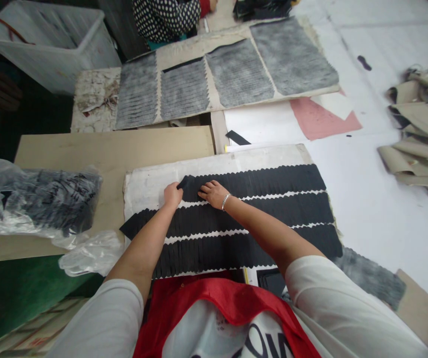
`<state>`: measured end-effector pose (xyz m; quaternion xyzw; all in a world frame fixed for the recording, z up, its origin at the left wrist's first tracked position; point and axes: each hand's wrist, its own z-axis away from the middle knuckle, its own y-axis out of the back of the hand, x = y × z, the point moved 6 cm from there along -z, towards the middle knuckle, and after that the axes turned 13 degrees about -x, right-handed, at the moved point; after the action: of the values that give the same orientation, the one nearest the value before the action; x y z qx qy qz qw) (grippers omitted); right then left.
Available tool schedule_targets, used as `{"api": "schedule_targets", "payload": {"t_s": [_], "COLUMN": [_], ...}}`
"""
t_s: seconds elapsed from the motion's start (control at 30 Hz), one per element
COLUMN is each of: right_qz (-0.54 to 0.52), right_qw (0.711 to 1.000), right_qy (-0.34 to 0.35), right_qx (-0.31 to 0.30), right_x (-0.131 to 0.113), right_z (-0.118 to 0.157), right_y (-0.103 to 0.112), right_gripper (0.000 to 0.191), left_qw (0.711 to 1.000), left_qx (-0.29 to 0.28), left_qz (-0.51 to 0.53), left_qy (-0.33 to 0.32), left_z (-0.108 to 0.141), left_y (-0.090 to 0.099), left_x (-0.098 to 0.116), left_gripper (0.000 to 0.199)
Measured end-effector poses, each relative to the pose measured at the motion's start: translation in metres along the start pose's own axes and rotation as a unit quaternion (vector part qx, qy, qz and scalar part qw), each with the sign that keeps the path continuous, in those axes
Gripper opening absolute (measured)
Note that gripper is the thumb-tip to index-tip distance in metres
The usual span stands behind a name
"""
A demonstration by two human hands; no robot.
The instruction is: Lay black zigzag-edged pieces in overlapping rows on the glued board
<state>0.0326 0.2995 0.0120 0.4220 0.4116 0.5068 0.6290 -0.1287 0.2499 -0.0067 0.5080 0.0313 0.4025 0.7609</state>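
In front of me lies a whitish board (pixel 150 181) with three rows of overlapping black strips, their ends making zigzag edges. At the left end of the far row (pixel 273 179), my left hand (pixel 173 195) pinches the edge of a black strip (pixel 187 188). My right hand (pixel 213 193), with a bracelet at the wrist, lies on the same row with its fingers stretched out. The middle row (pixel 195 219) and the near row (pixel 214 253) run below my forearms, which cover parts of them.
A second board (pixel 232 102) with greyish strip rows lies beyond. A plastic bag of black pieces (pixel 60 199) sits left on a tan board (pixel 124 144). Beige fabric pieces (pixel 422 129) are piled right. A white bin (pixel 49 44) and a person in dotted sleeves (pixel 165 20) are at the back.
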Motion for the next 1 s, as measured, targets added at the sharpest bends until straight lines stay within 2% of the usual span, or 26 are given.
{"api": "schedule_targets", "payload": {"t_s": [0.43,1.0], "right_qz": [-0.003,0.008], "right_qw": [1.0,1.0], "right_qy": [0.011,0.013], "right_qx": [0.017,0.007], "right_x": [-0.004,-0.01], "right_z": [-0.003,-0.008], "right_y": [0.0,-0.001], "right_gripper": [0.033,0.035], "left_qw": [1.0,1.0], "left_qx": [-0.006,-0.006], "left_qz": [0.009,-0.002], "left_qy": [0.017,0.014], "left_z": [-0.001,-0.002], "left_y": [0.002,0.002], "left_x": [-0.011,-0.012], "left_gripper": [0.034,0.033]}}
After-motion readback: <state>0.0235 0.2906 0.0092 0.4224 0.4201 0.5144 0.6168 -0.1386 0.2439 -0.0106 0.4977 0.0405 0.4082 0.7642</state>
